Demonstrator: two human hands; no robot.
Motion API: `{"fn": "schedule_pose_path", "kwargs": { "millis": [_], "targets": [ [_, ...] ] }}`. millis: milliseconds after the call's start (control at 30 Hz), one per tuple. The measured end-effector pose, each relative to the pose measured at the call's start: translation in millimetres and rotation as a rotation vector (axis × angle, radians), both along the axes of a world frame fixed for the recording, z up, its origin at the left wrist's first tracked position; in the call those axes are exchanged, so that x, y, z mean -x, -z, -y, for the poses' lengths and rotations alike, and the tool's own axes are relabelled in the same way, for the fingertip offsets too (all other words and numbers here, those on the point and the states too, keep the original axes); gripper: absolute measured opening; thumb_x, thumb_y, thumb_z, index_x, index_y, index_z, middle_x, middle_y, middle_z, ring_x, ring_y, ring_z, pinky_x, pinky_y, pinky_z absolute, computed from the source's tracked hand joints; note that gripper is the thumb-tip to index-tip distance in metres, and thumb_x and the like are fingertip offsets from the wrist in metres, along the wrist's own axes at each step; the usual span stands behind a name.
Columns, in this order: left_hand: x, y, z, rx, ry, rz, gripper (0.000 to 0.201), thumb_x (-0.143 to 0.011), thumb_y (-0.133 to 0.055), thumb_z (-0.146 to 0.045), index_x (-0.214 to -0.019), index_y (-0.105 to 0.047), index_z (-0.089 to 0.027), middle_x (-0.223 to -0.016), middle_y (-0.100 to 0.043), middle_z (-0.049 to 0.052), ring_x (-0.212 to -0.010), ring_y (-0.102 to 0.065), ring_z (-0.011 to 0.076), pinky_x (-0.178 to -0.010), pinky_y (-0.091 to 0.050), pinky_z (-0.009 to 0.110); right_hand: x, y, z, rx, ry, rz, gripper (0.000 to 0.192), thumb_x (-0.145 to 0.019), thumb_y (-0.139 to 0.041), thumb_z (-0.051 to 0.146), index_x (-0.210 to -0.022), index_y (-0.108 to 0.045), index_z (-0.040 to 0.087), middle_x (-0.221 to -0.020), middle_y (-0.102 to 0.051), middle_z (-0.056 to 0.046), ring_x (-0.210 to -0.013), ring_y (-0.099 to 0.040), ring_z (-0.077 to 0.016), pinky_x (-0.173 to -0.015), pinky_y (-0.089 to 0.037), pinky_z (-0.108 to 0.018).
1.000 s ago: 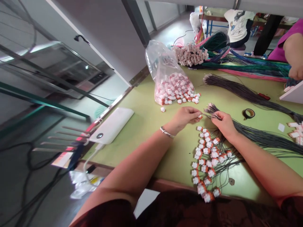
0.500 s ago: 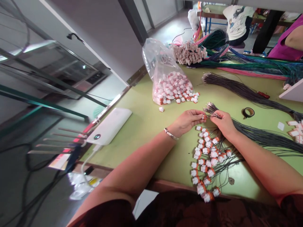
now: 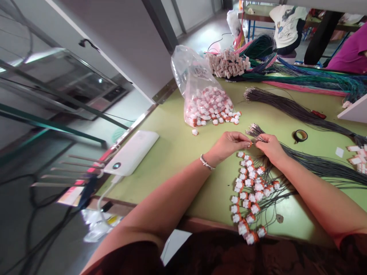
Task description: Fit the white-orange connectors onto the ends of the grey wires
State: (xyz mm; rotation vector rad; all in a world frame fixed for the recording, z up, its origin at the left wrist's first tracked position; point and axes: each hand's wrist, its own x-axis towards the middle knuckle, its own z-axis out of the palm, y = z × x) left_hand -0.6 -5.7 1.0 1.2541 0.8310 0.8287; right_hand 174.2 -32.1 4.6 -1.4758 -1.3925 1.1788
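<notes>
My left hand [image 3: 230,146] pinches a small white-and-orange connector [image 3: 250,144], mostly covered by the fingertips. Right beside it, my right hand [image 3: 270,148] is closed on a thin dark wire, whose end points at the connector; whether the two are joined I cannot tell. Behind the right hand lies a bundle of dark wires [image 3: 312,162] with bare metal tips [image 3: 254,130]. Just below my hands, several white-and-orange connectors on wires [image 3: 252,198] are spread in rows down to the table's front edge.
A clear plastic bag [image 3: 197,80] spills loose connectors [image 3: 219,116] onto the green table [image 3: 172,152]. A white power bank [image 3: 132,152] lies at left. Black tape [image 3: 300,136], a second dark wire bundle [image 3: 283,105] and coloured wires [image 3: 304,78] lie at right. Two people sit beyond.
My left fingers have closed further over the connector and shifted slightly right, nearer the right hand. The right hand stays almost in place. A person in purple at far right has shifted.
</notes>
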Motion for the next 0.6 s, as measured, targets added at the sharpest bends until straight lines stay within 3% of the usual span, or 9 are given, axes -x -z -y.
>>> {"fn": "schedule_pose_path", "kwargs": {
  "millis": [333,600],
  "targets": [
    [-5.9,7.3,1.2,0.228,-0.018,0.14,0.021,-0.064,-0.08,-0.022,-0.076,-0.068,-0.01,-0.067,-0.069,0.003,-0.063,-0.064,0.01,-0.066,-0.05,0.023,-1.4,1.0,-0.9,-0.037,0.017,0.003,0.013,-0.059,-0.056,0.031,-0.06,-0.052,0.019,-0.051,-0.04,0.006,-0.049,-0.03,-0.008,-0.048,-0.023,-0.024],
    [-6.3,7.2,1.8,0.251,-0.044,0.155,0.02,-0.065,-0.08,-0.019,-0.075,-0.065,-0.009,-0.067,-0.068,0.001,-0.062,-0.064,0.009,-0.067,-0.05,0.022,2.5,3.9,-0.8,-0.014,0.035,0.036,0.016,-0.057,-0.054,0.031,-0.065,-0.057,0.018,-0.055,-0.05,0.004,-0.05,-0.035,-0.0091,-0.048,-0.026,-0.025]
  ]
}}
